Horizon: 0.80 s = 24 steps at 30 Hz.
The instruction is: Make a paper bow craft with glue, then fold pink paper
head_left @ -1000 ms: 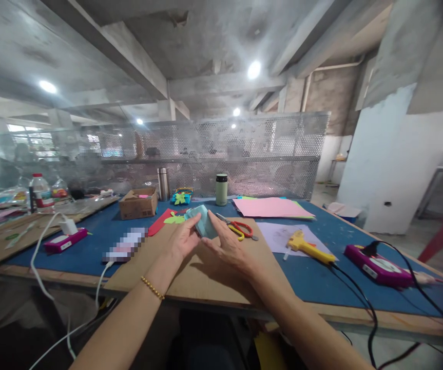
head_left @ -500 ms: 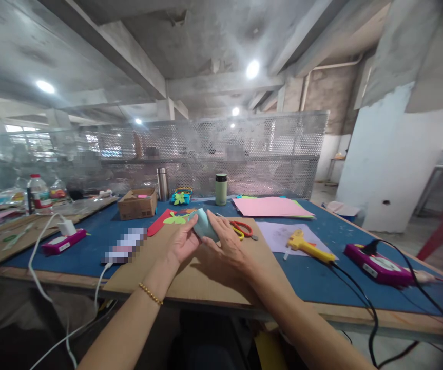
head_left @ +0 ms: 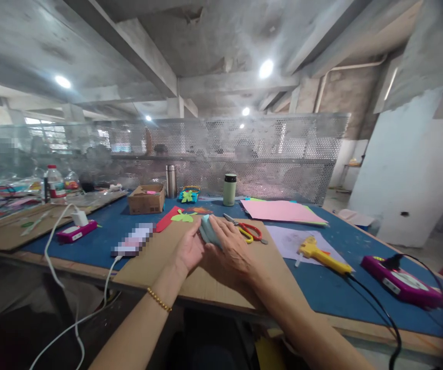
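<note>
A light-blue piece, apparently curled paper (head_left: 209, 231), sits between my two hands above the brown cardboard sheet (head_left: 159, 264). My left hand (head_left: 191, 249) cups it from the left, fingers partly hidden behind it. Across its right side lies my right hand (head_left: 231, 244), fingers closed over it. Just beyond the right hand are scissors (head_left: 257, 231) with red and yellow handles. Green leaf-shaped cutouts (head_left: 183, 217) and a red strip (head_left: 166, 220) lie past the left hand.
On the right are a yellow glue gun (head_left: 325, 257), lilac paper (head_left: 283, 239), pink paper (head_left: 283, 209) and a purple power strip (head_left: 400, 282). At the back stand a green tumbler (head_left: 229, 190), steel flask (head_left: 171, 181) and cardboard box (head_left: 146, 201). A charging phone (head_left: 133, 240) lies left.
The view has turned slightly left, so things appear further right. My right hand now lies flatter over the light-blue piece and covers more of it.
</note>
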### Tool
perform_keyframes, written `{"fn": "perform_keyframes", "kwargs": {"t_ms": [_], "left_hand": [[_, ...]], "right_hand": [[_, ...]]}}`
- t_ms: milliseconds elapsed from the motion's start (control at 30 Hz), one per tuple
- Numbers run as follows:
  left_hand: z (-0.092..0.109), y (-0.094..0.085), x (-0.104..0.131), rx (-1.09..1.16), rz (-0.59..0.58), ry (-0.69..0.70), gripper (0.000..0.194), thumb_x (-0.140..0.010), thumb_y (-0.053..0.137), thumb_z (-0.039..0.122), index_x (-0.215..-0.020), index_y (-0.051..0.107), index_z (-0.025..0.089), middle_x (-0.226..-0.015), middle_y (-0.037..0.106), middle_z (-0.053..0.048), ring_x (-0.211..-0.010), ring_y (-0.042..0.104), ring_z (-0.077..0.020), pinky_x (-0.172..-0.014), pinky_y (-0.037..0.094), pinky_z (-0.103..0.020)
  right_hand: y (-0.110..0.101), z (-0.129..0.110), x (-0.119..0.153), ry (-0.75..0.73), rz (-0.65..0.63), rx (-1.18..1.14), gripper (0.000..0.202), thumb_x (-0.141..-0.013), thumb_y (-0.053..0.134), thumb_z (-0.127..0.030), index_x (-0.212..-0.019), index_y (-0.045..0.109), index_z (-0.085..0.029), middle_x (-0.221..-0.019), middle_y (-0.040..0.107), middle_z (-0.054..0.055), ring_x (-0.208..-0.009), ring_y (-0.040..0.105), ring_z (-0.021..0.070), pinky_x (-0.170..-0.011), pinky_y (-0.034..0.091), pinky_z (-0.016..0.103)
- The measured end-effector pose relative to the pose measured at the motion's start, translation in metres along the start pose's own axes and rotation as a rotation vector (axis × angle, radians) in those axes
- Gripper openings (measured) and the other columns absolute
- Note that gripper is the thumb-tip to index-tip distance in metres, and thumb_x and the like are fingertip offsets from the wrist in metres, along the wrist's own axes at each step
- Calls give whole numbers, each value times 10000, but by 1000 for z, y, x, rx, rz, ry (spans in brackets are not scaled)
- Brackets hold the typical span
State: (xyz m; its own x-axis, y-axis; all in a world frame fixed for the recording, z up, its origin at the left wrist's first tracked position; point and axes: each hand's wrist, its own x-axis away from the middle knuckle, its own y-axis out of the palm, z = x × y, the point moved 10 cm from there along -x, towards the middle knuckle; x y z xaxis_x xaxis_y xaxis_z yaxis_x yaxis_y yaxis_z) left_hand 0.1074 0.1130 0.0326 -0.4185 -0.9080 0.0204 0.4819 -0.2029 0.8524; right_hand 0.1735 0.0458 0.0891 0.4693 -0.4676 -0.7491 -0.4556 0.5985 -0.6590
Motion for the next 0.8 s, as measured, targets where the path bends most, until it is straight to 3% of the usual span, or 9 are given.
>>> {"fn": "perform_keyframes", "kwargs": {"t_ms": [300, 500, 800], "left_hand": [[1, -7, -1, 25, 46, 6, 277, -1025, 463, 275, -1050, 687, 115, -765, 752, -53, -618, 705, -155, -520, 523, -230], [7, -8, -2, 42, 54, 63, 289, -1013, 481, 287, -1109, 685, 105, -856, 771, -77, -733, 733, -179, -761, 580, -293], [0, -8, -2, 19, 20, -1, 290, -999, 506, 321, -1110, 680, 118, -888, 768, -91, -788, 737, -194, -810, 580, -325]], "right_hand": [[3, -2, -3, -1, -39, 7, 724, -931, 565, -264, -1584, 256, -235, -1586, 392, 106, -1408, 391, 322, -1170, 323, 567], [-5, 4, -4, 68, -24, 8, 720, -935, 558, -314, -1582, 253, -228, -1560, 428, 108, -1376, 416, 319, -1143, 362, 546], [3, -2, -2, 42, -79, 26, 755, -934, 572, -332, -1599, 226, -242, -1610, 353, 99, -1453, 325, 317, -1174, 319, 554]]}}
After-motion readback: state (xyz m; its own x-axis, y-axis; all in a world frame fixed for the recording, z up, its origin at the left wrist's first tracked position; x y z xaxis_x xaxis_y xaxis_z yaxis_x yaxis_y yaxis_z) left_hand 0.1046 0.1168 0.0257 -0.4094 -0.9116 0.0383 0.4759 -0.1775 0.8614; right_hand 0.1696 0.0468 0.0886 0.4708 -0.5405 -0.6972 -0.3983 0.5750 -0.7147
